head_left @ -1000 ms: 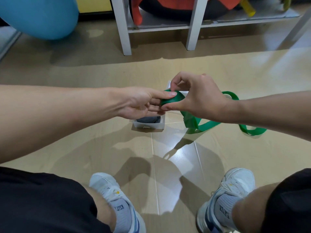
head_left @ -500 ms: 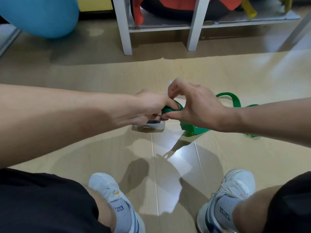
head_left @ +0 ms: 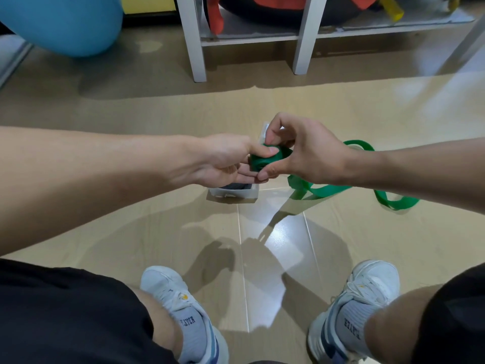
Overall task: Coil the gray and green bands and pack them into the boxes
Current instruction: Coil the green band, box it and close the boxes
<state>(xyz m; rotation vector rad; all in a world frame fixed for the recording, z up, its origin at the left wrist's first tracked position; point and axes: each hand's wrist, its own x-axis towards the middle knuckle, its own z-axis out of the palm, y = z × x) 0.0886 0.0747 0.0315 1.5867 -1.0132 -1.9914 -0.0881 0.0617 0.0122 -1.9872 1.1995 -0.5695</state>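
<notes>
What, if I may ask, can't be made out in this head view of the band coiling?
- Box below the hands: the left hand covers most of it; only something dark grey shows inside.
- Second box: only a white corner shows behind the right hand.
- Green band: fingers hide the coil's turns; the right forearm crosses its loose tail.

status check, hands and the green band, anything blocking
Left hand and right hand both grip green band coil. Loose tail trails on floor at right. Box under hands, gray inside. Nothing blocking.

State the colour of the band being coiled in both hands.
Green band, shown clearly in the head view.
</notes>
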